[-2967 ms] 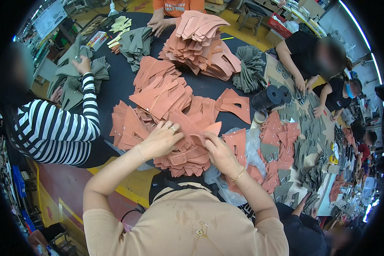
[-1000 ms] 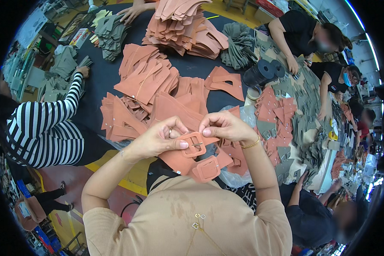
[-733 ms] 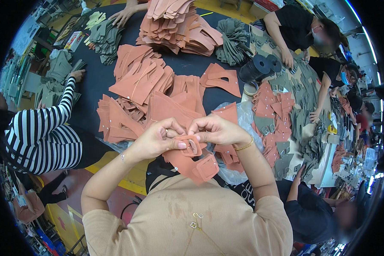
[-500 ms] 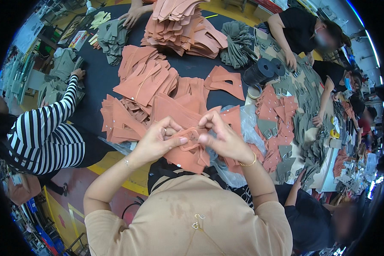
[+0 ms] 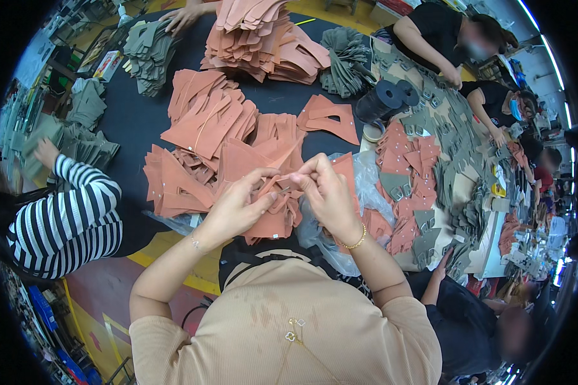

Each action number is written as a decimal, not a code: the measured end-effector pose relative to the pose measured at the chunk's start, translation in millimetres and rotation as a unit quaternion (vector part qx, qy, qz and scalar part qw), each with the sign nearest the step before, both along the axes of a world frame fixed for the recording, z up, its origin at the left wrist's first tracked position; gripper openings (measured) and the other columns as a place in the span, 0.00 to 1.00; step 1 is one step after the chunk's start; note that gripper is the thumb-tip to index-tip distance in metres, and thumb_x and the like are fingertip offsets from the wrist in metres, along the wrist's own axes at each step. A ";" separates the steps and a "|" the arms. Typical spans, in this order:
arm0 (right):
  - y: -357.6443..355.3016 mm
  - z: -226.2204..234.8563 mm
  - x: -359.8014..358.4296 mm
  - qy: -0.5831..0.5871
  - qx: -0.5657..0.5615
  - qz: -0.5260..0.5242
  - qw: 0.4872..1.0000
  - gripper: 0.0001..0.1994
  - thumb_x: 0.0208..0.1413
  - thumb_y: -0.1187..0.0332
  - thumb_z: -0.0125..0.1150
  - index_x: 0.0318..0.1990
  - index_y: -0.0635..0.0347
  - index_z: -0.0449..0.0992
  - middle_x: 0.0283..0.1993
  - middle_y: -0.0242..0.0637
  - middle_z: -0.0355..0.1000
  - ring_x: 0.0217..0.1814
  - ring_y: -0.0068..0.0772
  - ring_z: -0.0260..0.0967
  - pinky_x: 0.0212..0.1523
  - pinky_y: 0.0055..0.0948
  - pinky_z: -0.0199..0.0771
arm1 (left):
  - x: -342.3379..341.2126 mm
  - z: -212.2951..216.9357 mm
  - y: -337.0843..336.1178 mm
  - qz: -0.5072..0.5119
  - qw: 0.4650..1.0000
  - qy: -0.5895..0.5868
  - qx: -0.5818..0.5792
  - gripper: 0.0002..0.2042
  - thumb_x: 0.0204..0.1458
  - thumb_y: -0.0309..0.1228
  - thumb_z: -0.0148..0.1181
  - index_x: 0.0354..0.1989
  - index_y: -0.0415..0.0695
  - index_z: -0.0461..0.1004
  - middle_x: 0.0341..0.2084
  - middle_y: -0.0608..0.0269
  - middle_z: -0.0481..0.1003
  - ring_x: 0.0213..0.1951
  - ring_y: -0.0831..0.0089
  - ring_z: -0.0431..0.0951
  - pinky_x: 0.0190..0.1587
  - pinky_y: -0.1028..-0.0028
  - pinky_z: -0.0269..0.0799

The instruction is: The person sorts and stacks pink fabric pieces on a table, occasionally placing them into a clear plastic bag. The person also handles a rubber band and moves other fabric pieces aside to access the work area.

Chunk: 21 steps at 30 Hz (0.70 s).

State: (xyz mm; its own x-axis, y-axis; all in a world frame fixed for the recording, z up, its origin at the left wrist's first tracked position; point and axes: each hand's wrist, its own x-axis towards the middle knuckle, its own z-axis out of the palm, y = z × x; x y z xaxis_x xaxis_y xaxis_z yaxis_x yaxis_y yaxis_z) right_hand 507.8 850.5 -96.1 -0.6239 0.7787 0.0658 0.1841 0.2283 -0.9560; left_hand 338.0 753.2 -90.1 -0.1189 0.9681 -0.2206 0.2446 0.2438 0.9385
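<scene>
My left hand [image 5: 245, 204] is closed on a salmon leather-like piece [image 5: 270, 224], with its thumb lying over the folded upper part. A small greyish, metal-looking part [image 5: 285, 190] shows there, too small to name surely. My right hand [image 5: 331, 196] pinches the upper right edge of the same piece between thumb and forefinger. The piece hangs down in front of my body, at the table's near edge. Right behind my hands lie heaped salmon pieces [image 5: 237, 157], some with long slots cut in them.
A tall salmon stack [image 5: 247, 38] stands at the back, between grey-green bundles [image 5: 149, 54] [image 5: 345, 58]. Black spools [image 5: 382, 99] and a tape roll [image 5: 373, 131] sit right of centre. Clear plastic [image 5: 369, 183] lies by my right hand. Co-workers handle pieces left and right.
My right hand has risen slightly, and the held piece has folded and turned between my fingers. The co-worker in stripes has drawn an arm back toward the grey-green pile at left.
</scene>
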 end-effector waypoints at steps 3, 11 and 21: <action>7.6 -3.0 6.0 -0.031 -0.004 0.008 0.999 0.11 0.62 0.67 0.57 0.35 0.64 0.65 0.22 0.39 0.71 0.24 0.22 0.70 0.27 0.25 0.69 | 3.0 2.4 1.2 0.010 0.997 -0.077 -0.015 0.18 0.53 0.27 0.62 0.51 0.36 0.68 0.29 0.62 0.76 0.28 0.84 0.72 0.34 0.79 0.69; 14.4 -12.3 9.0 0.152 -0.197 0.038 0.968 0.10 0.65 0.63 0.54 0.38 0.58 0.62 0.27 0.25 0.65 0.29 0.10 0.64 0.27 0.15 0.65 | -0.7 11.6 2.6 0.021 0.981 -0.192 -0.030 0.16 0.55 0.27 0.63 0.50 0.36 0.69 0.37 0.62 0.76 0.37 0.83 0.74 0.38 0.80 0.72; 8.8 -4.5 12.9 0.215 -0.333 0.015 0.918 0.11 0.64 0.62 0.55 0.38 0.57 0.61 0.28 0.25 0.67 0.32 0.14 0.71 0.28 0.17 0.74 | 1.0 14.9 -0.8 0.011 0.988 -0.151 0.010 0.15 0.54 0.27 0.62 0.48 0.36 0.70 0.37 0.60 0.78 0.39 0.81 0.75 0.42 0.78 0.72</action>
State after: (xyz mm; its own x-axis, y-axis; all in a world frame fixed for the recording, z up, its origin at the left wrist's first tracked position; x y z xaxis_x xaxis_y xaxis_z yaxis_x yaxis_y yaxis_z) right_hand 520.8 859.2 -100.6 -0.6739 0.7185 -0.1722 -0.2406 -0.4338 -0.8683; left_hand 339.0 752.4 -75.2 -0.0725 0.9705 -0.2298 -0.0521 0.2264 0.9726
